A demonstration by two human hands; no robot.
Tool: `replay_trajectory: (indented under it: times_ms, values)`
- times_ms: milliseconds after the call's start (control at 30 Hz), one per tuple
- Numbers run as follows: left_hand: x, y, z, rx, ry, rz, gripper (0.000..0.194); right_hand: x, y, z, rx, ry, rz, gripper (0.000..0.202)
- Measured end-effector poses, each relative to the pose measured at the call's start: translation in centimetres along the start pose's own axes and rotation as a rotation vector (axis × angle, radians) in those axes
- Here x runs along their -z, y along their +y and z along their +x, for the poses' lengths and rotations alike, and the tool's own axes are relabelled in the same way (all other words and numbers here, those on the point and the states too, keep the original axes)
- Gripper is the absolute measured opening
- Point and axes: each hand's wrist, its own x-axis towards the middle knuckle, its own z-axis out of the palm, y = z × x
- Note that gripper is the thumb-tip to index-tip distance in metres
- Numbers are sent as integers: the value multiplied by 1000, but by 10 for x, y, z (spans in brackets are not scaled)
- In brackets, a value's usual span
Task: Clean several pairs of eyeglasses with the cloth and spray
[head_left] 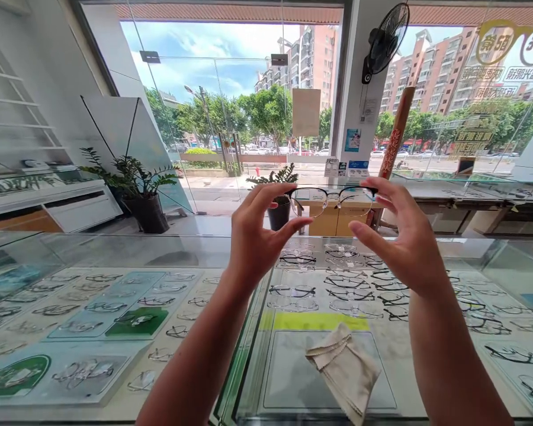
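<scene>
A pair of eyeglasses (333, 194) with a dark upper rim and clear lenses is held up in front of me, above the glass counter. My left hand (266, 222) grips its left end between thumb and fingers. At the other end, the fingers of my right hand (395, 228) close on the frame's corner, with the thumb below the right lens. The folded temples show faintly through the lenses. Below the hands, a crumpled beige cleaning cloth (349, 370) lies on the counter top, over a grey rectangular mat (288, 378).
Under the glass of the display counter (253, 319) lie rows of eyeglasses (293, 290), to both sides as well. Beyond stand potted plants (146, 201), a second counter (453, 192) and a large window. A black fan (386, 38) hangs on the pillar.
</scene>
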Motion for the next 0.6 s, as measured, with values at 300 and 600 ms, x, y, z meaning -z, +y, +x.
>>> replay_trajectory:
  times_ms: [300,600]
  values:
    - [-23,-20,-8,155,-16,-29,52,-30,35,11,-9,87,20,48]
    - [-37,-33,-16,266,-12,-80,53,-35,51,12,-177,31,91,61]
